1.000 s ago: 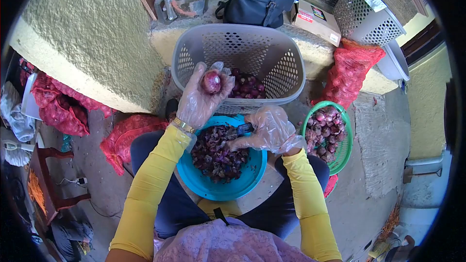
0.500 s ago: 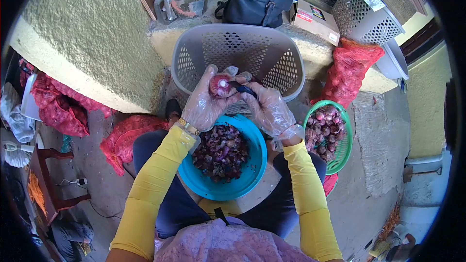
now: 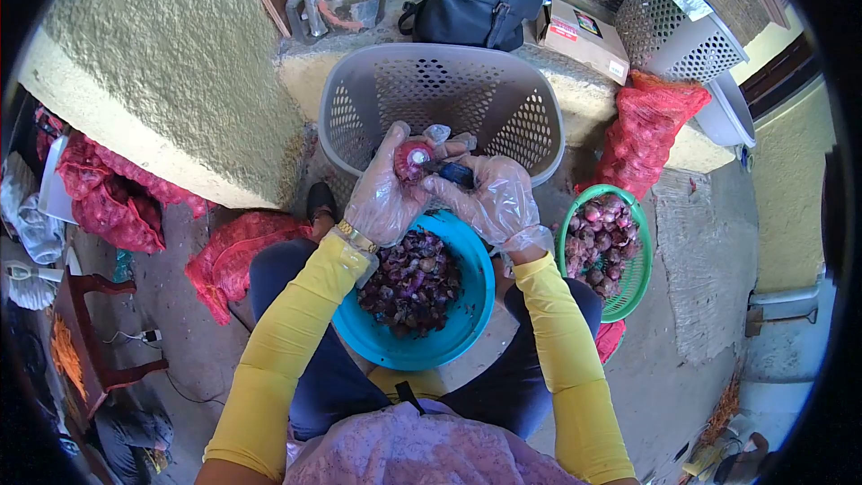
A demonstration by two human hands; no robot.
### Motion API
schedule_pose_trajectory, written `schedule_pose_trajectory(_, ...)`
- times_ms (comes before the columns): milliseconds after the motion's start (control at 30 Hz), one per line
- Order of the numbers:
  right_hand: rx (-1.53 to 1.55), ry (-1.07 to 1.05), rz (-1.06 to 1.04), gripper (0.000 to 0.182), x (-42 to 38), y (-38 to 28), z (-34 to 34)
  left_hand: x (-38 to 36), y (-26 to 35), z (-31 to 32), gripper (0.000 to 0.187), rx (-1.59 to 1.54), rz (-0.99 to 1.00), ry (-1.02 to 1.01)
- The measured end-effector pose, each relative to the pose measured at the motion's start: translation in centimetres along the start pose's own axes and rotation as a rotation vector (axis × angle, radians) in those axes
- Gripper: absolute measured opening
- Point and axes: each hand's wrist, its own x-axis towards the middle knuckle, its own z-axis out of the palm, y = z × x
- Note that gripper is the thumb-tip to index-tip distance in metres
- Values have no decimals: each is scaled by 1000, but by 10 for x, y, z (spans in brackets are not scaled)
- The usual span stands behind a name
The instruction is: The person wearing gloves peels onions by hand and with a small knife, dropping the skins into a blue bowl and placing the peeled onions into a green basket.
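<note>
My left hand [image 3: 382, 193], in a clear plastic glove, is closed around a red onion [image 3: 414, 160] whose pale cut end faces up. Gripped in my gloved right hand [image 3: 499, 200] is a small knife [image 3: 458, 175] with a dark handle; its blade is mostly hidden beside the onion. Both hands are over the near side of a large grey perforated basket [image 3: 440, 67]. Below them, between my legs, a blue basin [image 3: 479, 310] contains dark onion skins [image 3: 409, 283]. To the right, a green basket [image 3: 643, 274] is filled with red onions [image 3: 603, 235].
Red mesh sacks of onions stand at right [image 3: 648, 130] and lie at left [image 3: 238, 256]. A black backpack [image 3: 489, 0], a cardboard box [image 3: 584, 40] and a clear bucket [image 3: 350, 0] sit on the ledge behind. A yellow textured wall [image 3: 180, 63] bounds the left.
My right hand has turned, so the dark knife handle shows more and lies nearer the onion's right side. The onion in my left hand has shifted slightly right and down.
</note>
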Motion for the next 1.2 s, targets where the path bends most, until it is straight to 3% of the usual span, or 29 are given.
schedule_pose_trajectory(633,-104,88,-40,52,0,-4,4,-2,-5,11,66,99,37,67)
schedule_pose_trajectory(1200,-146,107,-70,47,-2,-1,10,-3,-8,13,67,103,77,110)
